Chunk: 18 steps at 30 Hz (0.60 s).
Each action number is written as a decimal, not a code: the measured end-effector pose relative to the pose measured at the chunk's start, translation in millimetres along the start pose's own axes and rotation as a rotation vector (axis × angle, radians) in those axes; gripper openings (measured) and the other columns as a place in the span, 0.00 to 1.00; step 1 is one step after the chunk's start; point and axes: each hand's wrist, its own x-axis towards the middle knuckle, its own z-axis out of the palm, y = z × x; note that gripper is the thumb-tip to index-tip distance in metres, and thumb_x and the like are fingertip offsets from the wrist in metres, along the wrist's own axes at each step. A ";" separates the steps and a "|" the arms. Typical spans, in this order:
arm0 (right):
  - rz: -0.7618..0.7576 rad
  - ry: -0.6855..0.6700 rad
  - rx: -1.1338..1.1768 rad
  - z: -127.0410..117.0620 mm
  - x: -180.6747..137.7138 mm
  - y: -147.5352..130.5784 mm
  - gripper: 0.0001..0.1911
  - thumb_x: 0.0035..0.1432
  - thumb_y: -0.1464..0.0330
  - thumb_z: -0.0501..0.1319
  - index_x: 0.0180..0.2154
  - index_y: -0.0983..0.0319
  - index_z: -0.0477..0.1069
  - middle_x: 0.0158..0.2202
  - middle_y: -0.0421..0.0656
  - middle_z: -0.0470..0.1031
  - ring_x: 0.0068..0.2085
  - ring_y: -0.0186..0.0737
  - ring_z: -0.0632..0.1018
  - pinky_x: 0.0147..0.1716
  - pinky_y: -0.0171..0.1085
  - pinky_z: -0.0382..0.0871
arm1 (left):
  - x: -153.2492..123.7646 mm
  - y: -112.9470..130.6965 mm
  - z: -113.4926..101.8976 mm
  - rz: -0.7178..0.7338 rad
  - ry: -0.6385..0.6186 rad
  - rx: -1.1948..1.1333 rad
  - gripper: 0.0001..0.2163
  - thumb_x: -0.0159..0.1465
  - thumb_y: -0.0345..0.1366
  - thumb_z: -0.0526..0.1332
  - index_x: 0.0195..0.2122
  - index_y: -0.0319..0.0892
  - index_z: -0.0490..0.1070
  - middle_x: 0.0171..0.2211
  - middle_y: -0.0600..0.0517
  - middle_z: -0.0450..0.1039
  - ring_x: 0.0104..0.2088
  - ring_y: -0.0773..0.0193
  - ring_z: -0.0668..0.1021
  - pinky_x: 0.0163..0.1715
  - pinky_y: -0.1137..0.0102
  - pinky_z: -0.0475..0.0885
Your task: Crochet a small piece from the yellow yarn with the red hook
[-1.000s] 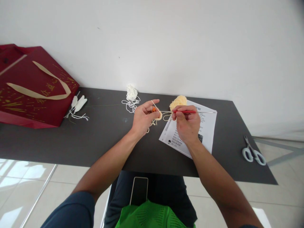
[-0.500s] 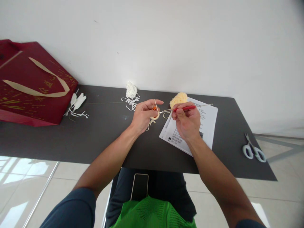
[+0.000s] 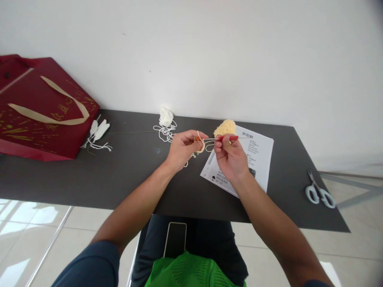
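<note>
My left hand (image 3: 182, 149) is closed in a pinch on a small cream crochet piece (image 3: 201, 146) with an orange marker, cream yarn looped over its forefinger. My right hand (image 3: 230, 157) is closed on a red-handled crochet hook (image 3: 227, 138), whose metal tip points left into the piece. Both hands hover just above the dark table (image 3: 134, 175). A ball of cream yarn (image 3: 225, 128) lies right behind the right hand, its strand running to the piece.
A printed sheet (image 3: 257, 159) lies under the right hand. White yarn (image 3: 165, 119) sits at the back. A red gift bag (image 3: 38, 115) and white tassels (image 3: 98, 133) lie left. Scissors (image 3: 318, 193) rest at the right edge. A phone (image 3: 175, 239) lies on my lap.
The right hand has turned and slid left along the hook, pushing its tip into the piece; the long metal end that stuck out to the right no longer shows. The left hand barely moved.
</note>
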 end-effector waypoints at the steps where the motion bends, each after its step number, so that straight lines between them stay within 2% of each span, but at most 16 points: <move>1: 0.009 0.016 0.018 0.8 -0.6 1.4 0.13 0.51 0.62 0.78 0.32 0.58 0.77 0.34 0.34 0.81 0.30 0.23 0.78 0.30 0.22 0.76 | -0.5 -1.2 0.5 0.007 0.016 0.031 0.08 0.53 0.32 0.73 0.35 0.42 0.83 0.25 0.54 0.76 0.25 0.70 0.72 0.28 0.72 0.66; 5: -0.003 0.044 0.009 6.8 -6.5 9.1 0.12 0.52 0.61 0.77 0.34 0.57 0.79 0.35 0.35 0.84 0.32 0.24 0.81 0.34 0.23 0.80 | -2.0 -3.0 3.5 0.008 0.062 0.097 0.12 0.54 0.32 0.72 0.40 0.41 0.82 0.27 0.54 0.76 0.26 0.70 0.73 0.28 0.72 0.68; 11: -0.066 0.065 -0.071 12.9 -12.4 21.9 0.10 0.55 0.61 0.75 0.35 0.57 0.78 0.36 0.36 0.84 0.32 0.27 0.81 0.34 0.28 0.81 | -2.5 -5.7 6.6 0.038 0.125 0.175 0.27 0.55 0.30 0.69 0.59 0.41 0.74 0.30 0.56 0.77 0.26 0.71 0.73 0.28 0.74 0.68; 18: -0.080 0.076 -0.038 14.9 -13.0 23.5 0.11 0.54 0.62 0.76 0.35 0.57 0.78 0.35 0.37 0.84 0.31 0.28 0.80 0.33 0.29 0.80 | -4.4 -9.5 8.8 0.078 0.156 0.226 0.29 0.56 0.30 0.68 0.61 0.42 0.71 0.31 0.56 0.77 0.26 0.71 0.73 0.29 0.74 0.69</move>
